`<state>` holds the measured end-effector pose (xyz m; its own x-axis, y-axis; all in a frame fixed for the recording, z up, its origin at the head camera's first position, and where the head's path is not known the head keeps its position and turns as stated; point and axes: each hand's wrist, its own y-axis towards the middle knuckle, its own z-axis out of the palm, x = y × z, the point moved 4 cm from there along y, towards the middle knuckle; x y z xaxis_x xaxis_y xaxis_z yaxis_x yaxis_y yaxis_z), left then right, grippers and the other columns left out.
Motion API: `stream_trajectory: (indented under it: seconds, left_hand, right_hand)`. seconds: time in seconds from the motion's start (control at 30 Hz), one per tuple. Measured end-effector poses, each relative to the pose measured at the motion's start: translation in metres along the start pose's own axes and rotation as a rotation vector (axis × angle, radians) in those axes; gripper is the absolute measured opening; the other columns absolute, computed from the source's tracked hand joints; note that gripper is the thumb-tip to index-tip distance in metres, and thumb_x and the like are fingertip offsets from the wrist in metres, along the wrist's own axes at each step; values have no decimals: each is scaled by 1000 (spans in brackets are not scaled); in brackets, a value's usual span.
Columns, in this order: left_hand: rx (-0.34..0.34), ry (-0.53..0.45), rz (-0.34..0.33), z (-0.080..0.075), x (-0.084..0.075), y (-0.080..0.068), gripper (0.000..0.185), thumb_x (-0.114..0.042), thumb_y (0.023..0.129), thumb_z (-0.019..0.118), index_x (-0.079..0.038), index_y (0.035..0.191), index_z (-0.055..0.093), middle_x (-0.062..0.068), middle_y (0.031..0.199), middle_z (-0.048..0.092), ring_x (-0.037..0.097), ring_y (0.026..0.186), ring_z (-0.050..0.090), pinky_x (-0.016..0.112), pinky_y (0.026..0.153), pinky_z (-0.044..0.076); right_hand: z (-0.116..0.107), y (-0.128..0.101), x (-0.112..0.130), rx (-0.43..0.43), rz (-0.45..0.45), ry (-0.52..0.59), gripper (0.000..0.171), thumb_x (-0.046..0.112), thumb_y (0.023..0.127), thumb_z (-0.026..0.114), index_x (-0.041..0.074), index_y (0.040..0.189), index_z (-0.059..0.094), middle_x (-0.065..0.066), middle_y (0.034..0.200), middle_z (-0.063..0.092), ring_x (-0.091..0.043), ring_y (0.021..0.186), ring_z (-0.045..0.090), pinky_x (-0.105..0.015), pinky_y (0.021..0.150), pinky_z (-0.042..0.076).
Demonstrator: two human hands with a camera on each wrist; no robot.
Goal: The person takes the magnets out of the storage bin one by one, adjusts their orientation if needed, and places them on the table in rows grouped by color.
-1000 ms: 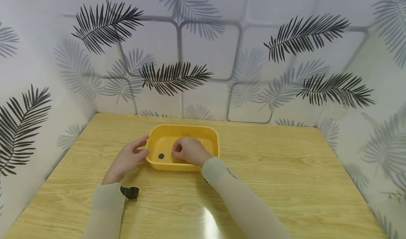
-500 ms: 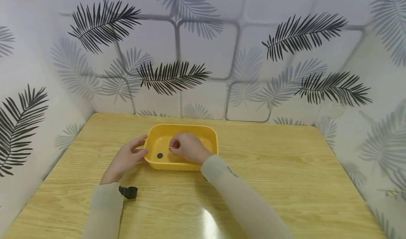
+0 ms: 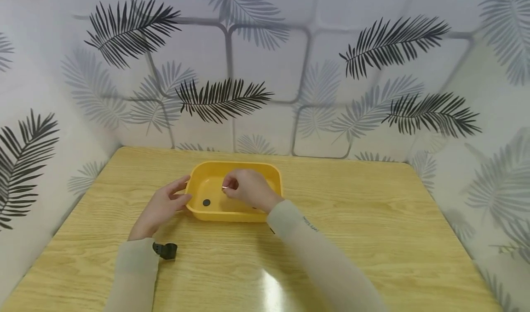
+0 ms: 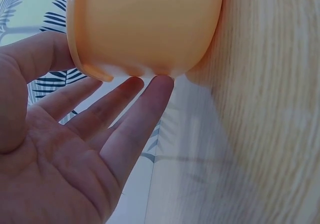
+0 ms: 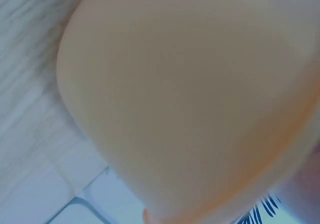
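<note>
A wooden table (image 3: pixel 372 238) stands before leaf-patterned walls (image 3: pixel 265 63), perhaps paper.

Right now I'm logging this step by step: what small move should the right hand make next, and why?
Probably lift a little higher and clear the yellow plastic tub. The right hand pinches a small thin pale item, too small to identify, above the tub floor, while the left hand steadies the tub's end and a small black disc lies inside.
</note>
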<state>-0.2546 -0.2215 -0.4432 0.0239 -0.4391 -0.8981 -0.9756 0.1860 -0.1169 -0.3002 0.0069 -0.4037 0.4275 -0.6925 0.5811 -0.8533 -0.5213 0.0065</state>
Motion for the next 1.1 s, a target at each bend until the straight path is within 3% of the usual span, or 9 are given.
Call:
stream_trajectory:
  seconds: [0.57,1.1]
  left_hand:
    - [-12,26,-13,0,1,2,65,-20,108,56,-13,165,25,24,167,30,42,138,55,39,100,60]
    - [-21,59,-8,0,0,2,64,-19,108,54,-12,165,27,23,167,32,42,139,54,37,101,60]
  right_hand:
    - [-27,-23,1,-56,-26,-1,6,21,97,73,15,98,71,3,93,74,-7,80,63,-19,74,54]
    - [-59,-44,-26,-176,9,55,5,21,97,73,16,98,73,4,91,73,-10,82,64,-27,77,54]
